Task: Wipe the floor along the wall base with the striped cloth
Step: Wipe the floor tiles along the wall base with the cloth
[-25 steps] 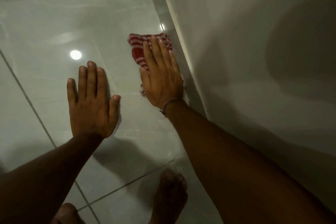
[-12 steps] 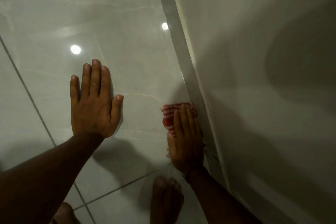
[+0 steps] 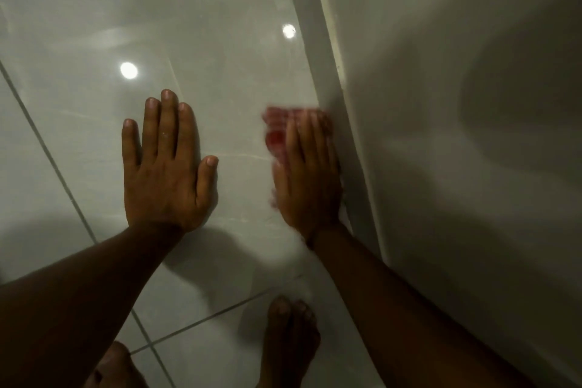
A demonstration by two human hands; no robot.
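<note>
Cloth (image 3: 276, 132), red-striped and blurred just right of frame centre, lies on the floor (image 3: 220, 41) against the wall base (image 3: 321, 57) under the flat-fingered right hand (image 3: 307, 179), left hand (image 3: 167, 167) splayed empty beside; even pressure, edge hugging the base, should serve best.

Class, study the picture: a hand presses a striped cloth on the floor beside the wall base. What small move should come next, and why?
Probably slide the right hand and striped cloth forward along the wall base. The cloth lies flat under straight fingers, its edge at the base, with floor ahead to wipe; the left hand braces flat nearby.
</note>
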